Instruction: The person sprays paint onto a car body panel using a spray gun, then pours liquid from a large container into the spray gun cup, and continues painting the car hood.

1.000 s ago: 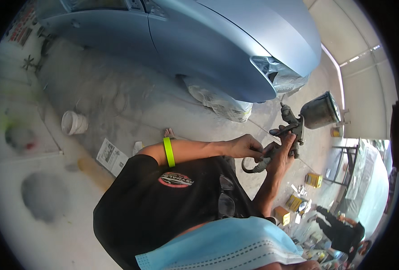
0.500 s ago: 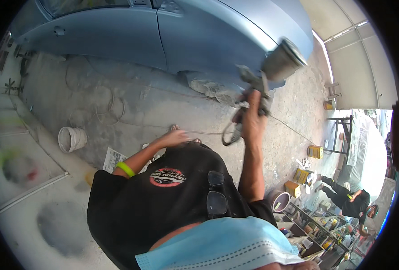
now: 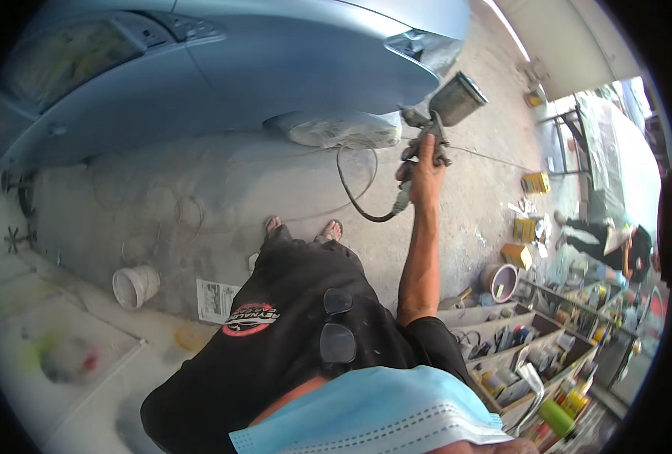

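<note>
My right hand is closed round the handle of a spray gun with a grey metal cup on top. A dark air hose loops down from the handle and trails across the floor. The gun is beside the front corner of a blue-grey car, near the headlight opening; whether spray comes out cannot be made out. Below the fender, the wheel is wrapped in clear plastic. My left hand is out of view.
A white bucket and a printed sheet lie left of my feet. To the right are yellow cans, a round tub, a metal stand and a cluttered shelf. Another person is at the far right.
My left hand has gone from in front of my waist out of view. My view has shifted along the car toward its front, and the spray gun is now by the front corner.
</note>
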The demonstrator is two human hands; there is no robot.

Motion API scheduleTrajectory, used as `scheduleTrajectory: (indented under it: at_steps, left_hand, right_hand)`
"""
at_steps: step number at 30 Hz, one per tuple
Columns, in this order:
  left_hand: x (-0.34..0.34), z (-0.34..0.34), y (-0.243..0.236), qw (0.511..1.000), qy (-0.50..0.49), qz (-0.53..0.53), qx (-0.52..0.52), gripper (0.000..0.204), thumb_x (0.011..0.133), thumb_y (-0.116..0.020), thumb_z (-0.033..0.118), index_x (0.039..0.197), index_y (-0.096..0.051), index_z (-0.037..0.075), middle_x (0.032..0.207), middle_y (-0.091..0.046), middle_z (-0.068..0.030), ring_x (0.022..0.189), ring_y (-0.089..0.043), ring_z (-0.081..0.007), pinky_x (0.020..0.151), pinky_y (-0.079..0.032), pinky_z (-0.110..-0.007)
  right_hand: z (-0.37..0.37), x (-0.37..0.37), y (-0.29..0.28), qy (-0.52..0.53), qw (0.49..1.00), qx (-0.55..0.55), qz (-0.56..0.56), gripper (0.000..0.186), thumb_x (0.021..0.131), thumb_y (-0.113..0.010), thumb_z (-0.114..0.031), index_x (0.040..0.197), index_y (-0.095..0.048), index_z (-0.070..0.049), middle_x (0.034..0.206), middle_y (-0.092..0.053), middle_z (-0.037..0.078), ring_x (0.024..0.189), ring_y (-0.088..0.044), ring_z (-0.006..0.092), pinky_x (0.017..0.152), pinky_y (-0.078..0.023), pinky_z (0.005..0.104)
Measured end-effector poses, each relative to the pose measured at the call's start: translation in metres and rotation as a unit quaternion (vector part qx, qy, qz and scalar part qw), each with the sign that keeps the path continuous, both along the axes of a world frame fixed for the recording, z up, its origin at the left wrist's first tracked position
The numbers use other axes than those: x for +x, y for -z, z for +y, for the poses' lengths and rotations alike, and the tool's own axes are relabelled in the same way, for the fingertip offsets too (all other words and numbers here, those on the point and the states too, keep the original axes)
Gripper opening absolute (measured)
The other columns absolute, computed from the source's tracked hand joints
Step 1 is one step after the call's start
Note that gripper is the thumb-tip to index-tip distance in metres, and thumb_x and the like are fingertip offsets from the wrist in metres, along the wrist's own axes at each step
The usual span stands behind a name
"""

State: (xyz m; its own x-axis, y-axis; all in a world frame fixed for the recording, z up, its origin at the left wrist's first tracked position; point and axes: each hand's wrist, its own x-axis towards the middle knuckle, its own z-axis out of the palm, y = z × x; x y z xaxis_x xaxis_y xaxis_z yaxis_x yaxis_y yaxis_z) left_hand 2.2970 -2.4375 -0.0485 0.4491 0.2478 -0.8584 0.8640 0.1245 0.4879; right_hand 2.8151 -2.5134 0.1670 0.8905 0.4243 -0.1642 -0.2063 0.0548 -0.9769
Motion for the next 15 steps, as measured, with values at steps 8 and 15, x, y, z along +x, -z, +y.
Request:
scheduleTrajectory:
  at_steps: [8, 15]
  left_hand:
    - [0.019, 0.084, -0.01, 0.997, 0.054, -0.046, 0.027, 0.055, 0.098, -0.05, 0.045, 0.127, -0.057, -0.001, 0.121, -0.061, -0.0134, 0.114, -0.055, -0.0201, 0.099, -0.042, -0.034]
    - [-0.025, 0.119, -0.027, 0.997, 0.006, -0.06, -0.038, 0.055, 0.099, -0.047, 0.045, 0.128, -0.056, -0.001, 0.127, -0.058, -0.0154, 0.121, -0.052, -0.0223, 0.104, -0.039, -0.035]
  right_hand:
    - [-0.069, 0.073, 0.03, 0.215, 0.973, -0.066, -0.052, 0.048, 0.095, -0.058, -0.046, 0.087, -0.057, 0.001, 0.062, -0.053, 0.007, 0.036, -0.051, 0.0176, 0.033, -0.041, 0.029]
    - [-0.036, -0.026, 0.029, 0.24, 0.96, -0.102, -0.103, 0.04, 0.098, -0.056, -0.039, 0.091, -0.057, 0.0, 0.061, -0.051, 0.004, 0.037, -0.049, 0.0125, 0.033, -0.036, 0.0261]
